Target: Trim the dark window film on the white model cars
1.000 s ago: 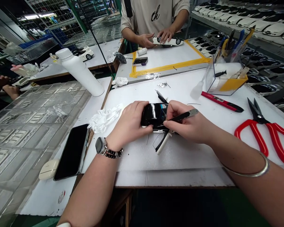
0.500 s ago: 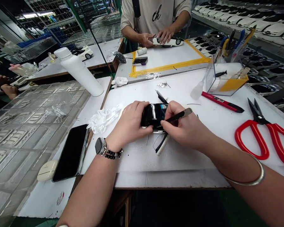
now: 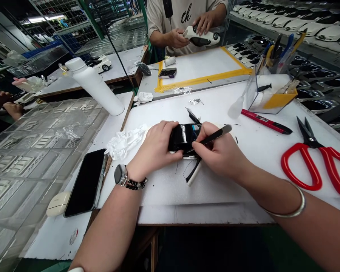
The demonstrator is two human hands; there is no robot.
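Observation:
A model car (image 3: 183, 136) with a glossy black roof lies on the white worktop, its doors standing out on both sides. My left hand (image 3: 158, 145) wraps round one end of it, thumb along the near side. My right hand (image 3: 217, 151) pinches dark metal tweezers (image 3: 217, 134), whose tip points down into the car; the tip itself is hidden by my fingers. The near door (image 3: 193, 174) juts toward me, black and white. Part of the car's body is covered by my two hands.
Red-handled scissors (image 3: 310, 151) and a red knife (image 3: 266, 121) lie to the right, below a clear tool box (image 3: 274, 98). A phone (image 3: 85, 183), a white bottle (image 3: 95, 85) and crumpled white cloth (image 3: 126, 142) are on the left. Across the table, a co-worker's hands (image 3: 204, 22) hold a white model car.
My right hand and the tweezers have shifted very slightly; my left hand keeps its grip. Across the table, the co-worker has raised and tilted the white car, and a screwdriver-like tool has come lower.

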